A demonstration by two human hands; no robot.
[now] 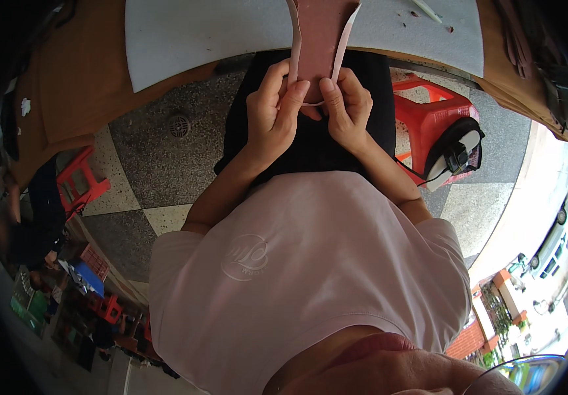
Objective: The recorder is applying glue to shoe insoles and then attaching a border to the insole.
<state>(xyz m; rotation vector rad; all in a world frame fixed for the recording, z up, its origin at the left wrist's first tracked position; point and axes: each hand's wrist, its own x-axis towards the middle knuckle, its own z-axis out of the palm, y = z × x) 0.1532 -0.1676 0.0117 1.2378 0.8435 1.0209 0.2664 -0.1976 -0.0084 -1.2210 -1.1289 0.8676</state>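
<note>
Both my hands grip a long reddish-brown piece (pixel 323 39) with pale pink edges that stand up along its two sides; its material I cannot make out. My left hand (pixel 274 115) pinches the near left corner, thumb on top and fingers curled beneath. On the near right corner my right hand (pixel 348 110) closes the same way. The thumbs lie close together on the near end, above my lap. The far end reaches over the table's front edge and runs out of the picture at the top.
A pale mat (pixel 198 33) covers part of the brown table (pixel 73 85). On it lie a thin white tool (pixel 427 10) and small dark scraps. At my right stands a red stool (pixel 415 118) bearing a black pouch with a grey device (pixel 461 150). Another red stool (pixel 85 184) is at left.
</note>
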